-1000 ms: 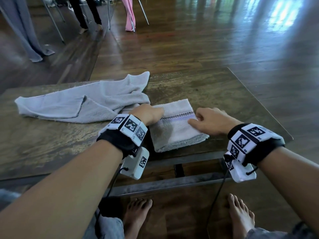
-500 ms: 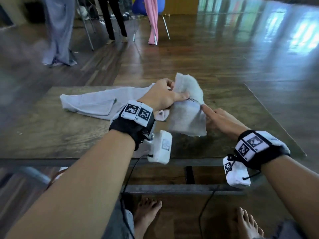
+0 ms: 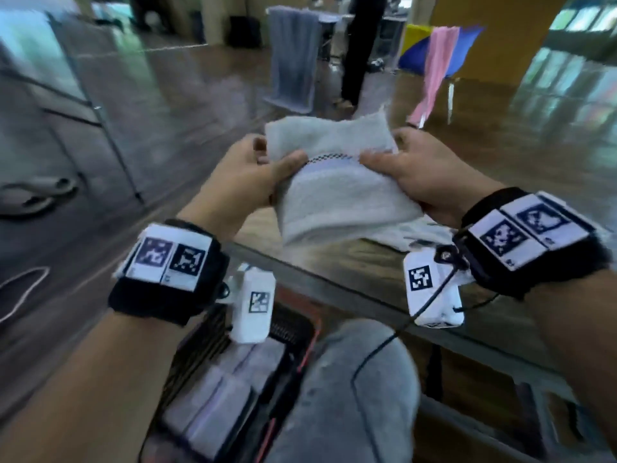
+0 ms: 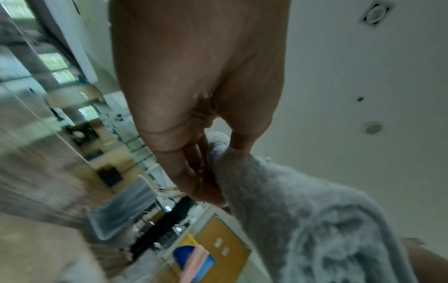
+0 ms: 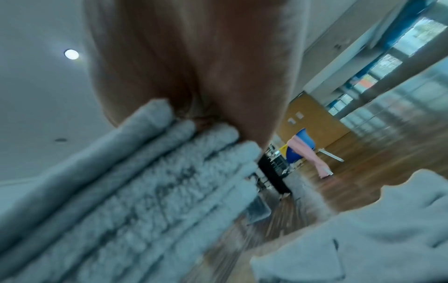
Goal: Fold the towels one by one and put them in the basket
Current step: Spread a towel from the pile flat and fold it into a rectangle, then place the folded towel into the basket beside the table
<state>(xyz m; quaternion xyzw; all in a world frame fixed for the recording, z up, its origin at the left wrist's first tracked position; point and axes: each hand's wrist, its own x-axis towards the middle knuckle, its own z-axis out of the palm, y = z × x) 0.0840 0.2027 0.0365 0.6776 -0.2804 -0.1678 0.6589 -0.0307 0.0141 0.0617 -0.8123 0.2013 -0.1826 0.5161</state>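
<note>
A folded pale grey towel (image 3: pixel 337 192) with a checked band hangs in the air above the table's near left corner. My left hand (image 3: pixel 257 180) grips its left edge, thumb on top. My right hand (image 3: pixel 424 175) grips its right edge the same way. The left wrist view shows the fingers (image 4: pixel 194 172) pinching the folded towel (image 4: pixel 315 220). In the right wrist view the towel's stacked folds (image 5: pixel 135 191) lie against the palm. Below, at my left knee, a dark basket (image 3: pixel 293 329) holds several folded towels (image 3: pixel 220 392). Another grey towel (image 3: pixel 414 233) lies unfolded on the table.
The wooden table (image 3: pixel 367 272) runs from the centre to the right. My knee in grey trousers (image 3: pixel 350 389) is next to the basket. A person's legs (image 3: pixel 357 55), a draped grey towel (image 3: pixel 292 58) and a chair with pink cloth (image 3: pixel 437 68) stand across the wooden floor.
Both hands lifted the folded towel off the table and carried it left. My view swung left and down, bringing the basket into sight.
</note>
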